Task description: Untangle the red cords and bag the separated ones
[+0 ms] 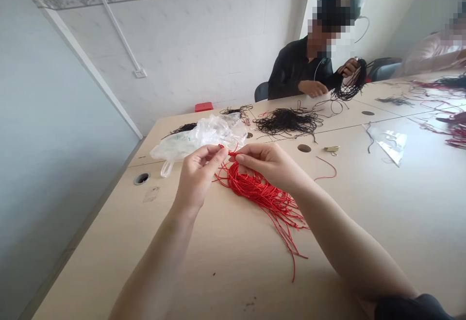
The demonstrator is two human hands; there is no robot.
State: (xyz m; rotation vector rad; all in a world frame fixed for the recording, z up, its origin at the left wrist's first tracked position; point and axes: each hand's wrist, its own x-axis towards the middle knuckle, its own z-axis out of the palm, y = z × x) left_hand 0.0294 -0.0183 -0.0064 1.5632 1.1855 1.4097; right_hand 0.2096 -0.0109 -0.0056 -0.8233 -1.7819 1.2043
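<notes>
A short piece of knotted red cord [232, 154] spans the small gap between my two hands. My left hand [200, 169] pinches one end of it between thumb and forefinger, with a bit of red showing above the fingertips. On the other side, my right hand [264, 161] grips the cord close to the knot, fingers curled in. Below and behind my right hand lies a bundle of red cords [262, 193] on the table, its loose ends fanning towards me. Part of that bundle is covered by my right hand.
Behind my hands sits a crumpled clear plastic bag [207, 133]. Black cords [286, 121] lie in a heap farther back. To the right are a binder clip [332, 150] and a loose red strand [329, 164]. Across the table [204, 271], a person in black [294, 65] holds black cords.
</notes>
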